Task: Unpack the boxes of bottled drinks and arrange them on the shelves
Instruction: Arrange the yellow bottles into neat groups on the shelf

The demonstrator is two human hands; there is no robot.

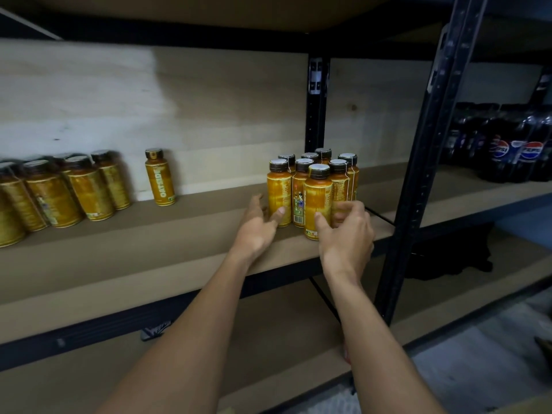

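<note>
A tight cluster of several yellow bottles with dark caps [313, 186] stands on the brown shelf board [149, 243], near its right end. My left hand [257, 225] lies against the cluster's left side, fingers fairly straight, thumb touching the leftmost bottle. My right hand [346, 231] curls round the front right bottles, thumb on the nearest bottle [317, 201]. One yellow bottle [159, 177] stands alone further left. Another group of the same bottles [59, 189] stands at the far left.
A black metal upright [418, 162] stands right of the cluster, with a second post [317, 106] at the back. Dark cola bottles [507, 144] fill the neighbouring shelf on the right. A lower shelf board [179, 354] lies below, and grey floor [478, 363] shows bottom right.
</note>
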